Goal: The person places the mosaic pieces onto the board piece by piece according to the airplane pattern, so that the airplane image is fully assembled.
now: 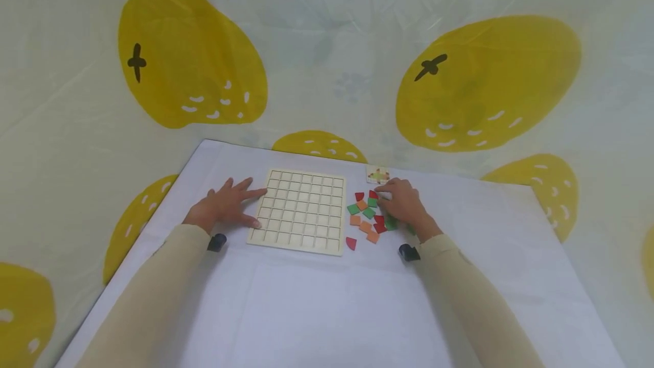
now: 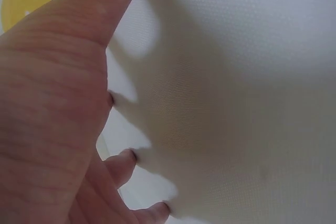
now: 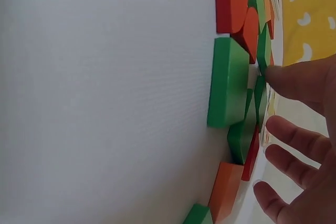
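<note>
The pale wooden grid board lies flat on the white-covered table, its squares bare. My left hand is at its left edge with fingers spread; index finger and thumb touch the rim. In the left wrist view the left hand rests its fingertips on the white cloth. My right hand hovers over the loose pieces, its fingers slightly bent. Its fingertips are by a red quarter-round piece and a green piece. In the right wrist view the thumb meets the green blocks; nothing is visibly pinched.
Several red, orange and green pieces lie scattered right of the board. One red quarter-round piece sits apart, near the board's lower right corner. A small patterned card lies behind them. A cloth with yellow fruit prints hangs behind the table.
</note>
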Demonstrator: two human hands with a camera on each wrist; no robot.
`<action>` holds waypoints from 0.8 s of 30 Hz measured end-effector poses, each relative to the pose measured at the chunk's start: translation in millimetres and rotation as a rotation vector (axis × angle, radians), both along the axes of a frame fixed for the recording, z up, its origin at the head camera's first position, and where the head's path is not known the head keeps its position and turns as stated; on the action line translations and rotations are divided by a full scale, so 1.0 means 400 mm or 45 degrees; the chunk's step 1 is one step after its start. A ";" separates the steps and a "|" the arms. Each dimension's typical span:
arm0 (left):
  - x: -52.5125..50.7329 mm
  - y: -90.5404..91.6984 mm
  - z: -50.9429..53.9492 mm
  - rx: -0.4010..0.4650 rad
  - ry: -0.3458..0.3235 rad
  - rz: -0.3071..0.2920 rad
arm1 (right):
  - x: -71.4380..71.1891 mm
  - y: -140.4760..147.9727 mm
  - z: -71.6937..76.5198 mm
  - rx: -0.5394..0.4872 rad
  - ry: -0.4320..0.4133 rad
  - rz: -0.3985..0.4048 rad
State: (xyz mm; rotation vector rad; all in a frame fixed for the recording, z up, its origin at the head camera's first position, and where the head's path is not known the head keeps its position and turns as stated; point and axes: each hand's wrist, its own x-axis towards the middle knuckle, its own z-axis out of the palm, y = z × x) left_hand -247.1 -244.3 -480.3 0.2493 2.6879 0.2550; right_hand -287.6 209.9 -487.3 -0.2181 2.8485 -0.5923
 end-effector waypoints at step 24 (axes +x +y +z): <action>0.007 0.006 0.007 0.031 -0.022 0.055 | -0.041 -0.023 -0.007 -0.128 -0.113 -0.124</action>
